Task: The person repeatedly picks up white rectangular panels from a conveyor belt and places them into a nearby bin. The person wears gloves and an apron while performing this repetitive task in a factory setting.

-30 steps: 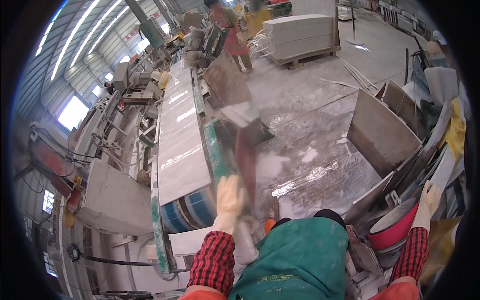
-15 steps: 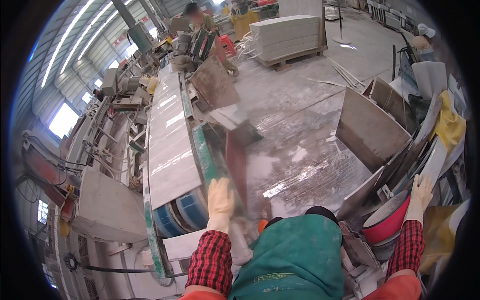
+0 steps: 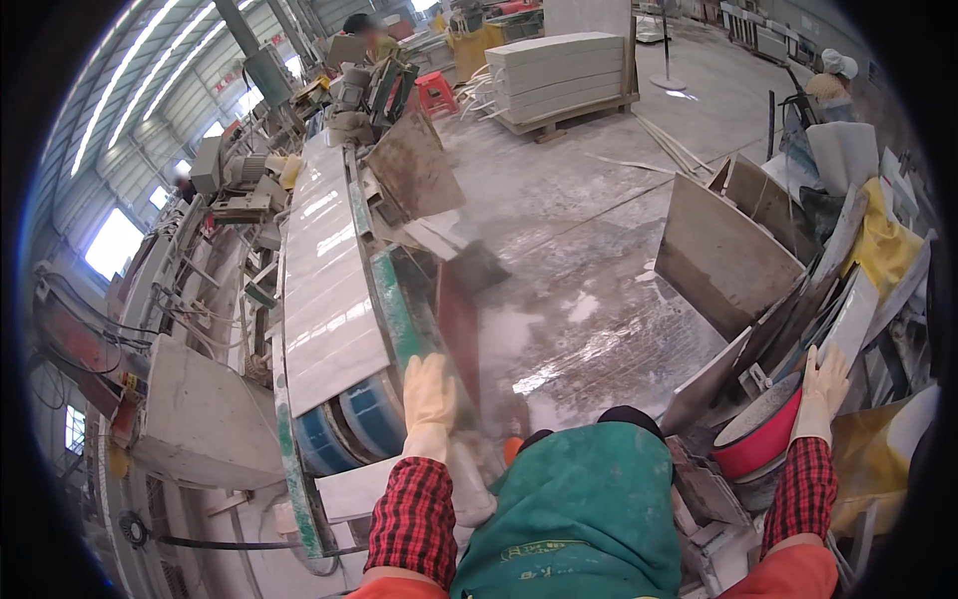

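Both my hands wear pale cream rubber gloves, and my sleeves are red-and-black checked. My left hand (image 3: 429, 399) lies with its fingers stretched along the green side rail (image 3: 397, 299) of a conveyor, holding nothing. Beside it, pale glossy stone slabs (image 3: 329, 270) lie in a row on the conveyor, whose blue roller (image 3: 371, 414) shows at the near end. At the right my right hand (image 3: 824, 387) is open, its fingers extended against or just beside an upright white slab strip (image 3: 854, 311). Contact there cannot be told. Below that hand stands a round red-sided drum (image 3: 760, 439).
Brown boards (image 3: 720, 255) lean beside the wet floor on the right, near a yellow cloth (image 3: 883, 235). White blocks (image 3: 559, 80) are stacked on a pallet at the back. A co-worker (image 3: 374, 40) is by the far machinery; another person (image 3: 836, 80) is at far right.
The view has turned slightly, shifting the scene left. The co-worker at the far machine has moved mostly behind it. My hands keep about the same places.
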Demonstrator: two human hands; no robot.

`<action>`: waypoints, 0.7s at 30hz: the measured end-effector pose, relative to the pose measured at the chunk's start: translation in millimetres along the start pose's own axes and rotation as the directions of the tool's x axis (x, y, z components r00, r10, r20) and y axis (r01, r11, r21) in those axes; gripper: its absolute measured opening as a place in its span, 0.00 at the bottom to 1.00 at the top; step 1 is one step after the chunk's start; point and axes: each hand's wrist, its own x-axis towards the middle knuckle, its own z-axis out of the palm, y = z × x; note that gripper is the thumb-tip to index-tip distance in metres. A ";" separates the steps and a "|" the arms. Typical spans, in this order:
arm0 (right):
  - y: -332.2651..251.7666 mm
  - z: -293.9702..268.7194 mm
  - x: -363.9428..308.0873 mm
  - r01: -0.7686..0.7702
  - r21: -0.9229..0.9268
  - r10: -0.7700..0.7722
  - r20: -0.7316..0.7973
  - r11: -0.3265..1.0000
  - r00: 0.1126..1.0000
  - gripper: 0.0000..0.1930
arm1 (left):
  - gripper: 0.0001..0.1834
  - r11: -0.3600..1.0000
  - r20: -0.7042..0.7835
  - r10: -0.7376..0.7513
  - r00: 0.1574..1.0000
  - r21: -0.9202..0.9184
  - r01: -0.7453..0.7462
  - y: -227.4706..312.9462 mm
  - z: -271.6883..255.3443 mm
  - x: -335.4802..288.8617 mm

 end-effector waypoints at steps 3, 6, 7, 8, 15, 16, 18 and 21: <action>-2.0 -2.1 -3.7 0.013 -0.008 -0.013 -0.033 1.000 0.999 0.28 | 0.22 1.000 0.013 -0.011 1.000 0.000 0.011 2.9 -2.6 1.4; -5.2 -4.3 -4.9 -0.010 -0.035 0.010 0.001 0.999 1.000 0.28 | 0.21 0.999 0.035 -0.043 0.998 -0.019 0.044 7.8 -7.5 2.3; -6.1 -5.7 -5.8 -0.012 -0.045 0.013 0.021 0.999 1.000 0.28 | 0.21 0.998 0.043 -0.055 0.998 -0.024 0.056 8.6 -8.1 2.6; -7.1 -8.0 -6.1 -0.014 -0.054 0.017 0.039 0.998 0.999 0.28 | 0.21 0.998 0.037 -0.051 0.998 -0.026 0.052 6.4 -6.3 2.2; -13.2 -10.5 -11.5 -0.061 -0.052 0.066 0.101 0.997 0.993 0.30 | 0.21 0.999 0.007 -0.035 0.999 -0.026 0.035 1.2 -1.8 -0.3; -13.9 -11.5 -12.8 -0.063 -0.049 0.068 0.097 0.997 0.993 0.29 | 0.21 0.999 -0.001 -0.031 1.000 -0.031 0.031 0.8 -0.9 -0.6; -16.0 -12.6 -15.1 -0.066 -0.043 0.070 0.091 0.997 0.993 0.29 | 0.21 0.999 -0.017 -0.025 1.000 -0.036 0.024 -0.1 -0.3 -1.7; -19.3 -15.4 -18.1 -0.069 -0.031 0.071 0.079 0.997 0.994 0.29 | 0.21 0.999 -0.012 -0.032 0.999 -0.037 0.031 -0.5 -1.1 -2.1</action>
